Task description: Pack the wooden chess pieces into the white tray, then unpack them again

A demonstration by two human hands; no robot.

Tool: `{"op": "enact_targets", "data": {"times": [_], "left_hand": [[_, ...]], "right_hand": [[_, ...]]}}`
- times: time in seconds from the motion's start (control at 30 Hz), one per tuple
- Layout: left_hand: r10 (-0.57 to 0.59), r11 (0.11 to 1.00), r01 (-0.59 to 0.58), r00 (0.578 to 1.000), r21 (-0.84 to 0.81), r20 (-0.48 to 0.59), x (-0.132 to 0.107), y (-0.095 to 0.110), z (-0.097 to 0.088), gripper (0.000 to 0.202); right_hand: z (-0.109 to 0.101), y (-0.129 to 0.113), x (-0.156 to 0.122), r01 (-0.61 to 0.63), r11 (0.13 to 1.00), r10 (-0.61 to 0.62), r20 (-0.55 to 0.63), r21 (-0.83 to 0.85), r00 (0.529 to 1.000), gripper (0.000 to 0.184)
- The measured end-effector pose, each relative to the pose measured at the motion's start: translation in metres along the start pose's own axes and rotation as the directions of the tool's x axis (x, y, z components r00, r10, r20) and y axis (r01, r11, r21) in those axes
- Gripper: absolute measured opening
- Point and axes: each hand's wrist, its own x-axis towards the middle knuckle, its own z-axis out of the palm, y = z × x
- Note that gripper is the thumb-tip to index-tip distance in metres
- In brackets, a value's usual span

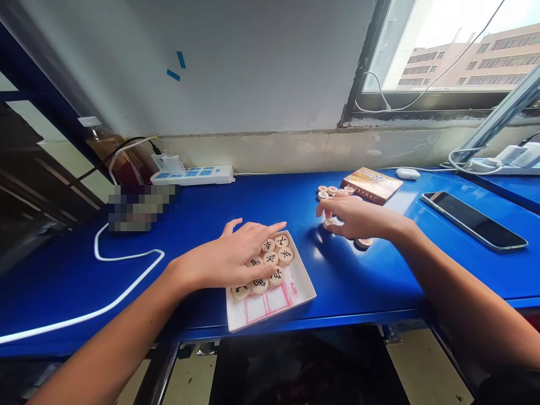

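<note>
Several round Chinese chess pieces with black characters (270, 258) lie in rows in a shallow white box tray (301, 292) near the table's front edge. My left hand (236, 253) is over the tray's left side, fingers outstretched and thumb across the pieces, covering some of them. Farther right, my right hand (354, 216) has its thumb and fingers around a Chinese chess piece (329, 222), its face partly showing. Red-marked pieces (323, 190) lie just beyond that hand, and another loose piece (363, 243) sits below its wrist. The hand hides part of this group.
A brown printed box lid (372, 184) lies behind the loose pieces. At right are a phone (475, 220) and a white earphone case (408, 174). A power strip (192, 175) stands by the wall. A white cable (126, 292) curves over the blue table (189, 306) at left.
</note>
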Motion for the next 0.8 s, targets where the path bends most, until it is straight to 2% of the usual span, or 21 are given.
{"op": "enact_targets", "data": {"times": [0.07, 0.17, 0.3, 0.4, 0.53, 0.8], "left_hand": [[0.004, 1.0, -0.004, 1.0, -0.006, -0.004, 0.001, 0.0, 0.001, 0.067], [0.015, 1.0, -0.015, 1.0, -0.011, -0.001, 0.001, -0.001, 0.003, 0.067], [0.023, 1.0, -0.023, 1.0, -0.009, -0.003, 0.002, -0.002, 0.003, 0.071], [0.022, 1.0, -0.022, 1.0, 0.004, -0.004, 0.001, -0.002, 0.003, 0.071], [0.035, 0.999, -0.035, 0.999, 0.025, -0.005, 0.002, -0.002, 0.002, 0.069], [0.035, 0.999, -0.035, 0.999, 0.017, 0.009, 0.001, -0.002, 0.0, 0.066]], "right_hand": [[-0.005, -0.019, -0.004, 0.075, 0.989, -0.07, -0.044, 0.125, 0.997, 0.021], [-0.011, -0.053, -0.015, 0.284, 0.913, -0.261, -0.116, 0.293, 0.958, 0.02], [-0.006, -0.083, -0.02, 0.431, 0.87, -0.414, -0.123, 0.238, 0.902, 0.016], [0.002, -0.088, -0.016, 0.453, 0.87, -0.432, -0.143, 0.195, 0.891, 0.015], [0.008, -0.083, -0.01, 0.465, 0.854, -0.434, -0.174, 0.233, 0.884, 0.013], [0.008, -0.074, -0.01, 0.44, 0.866, -0.409, -0.167, 0.239, 0.897, 0.02]]}}
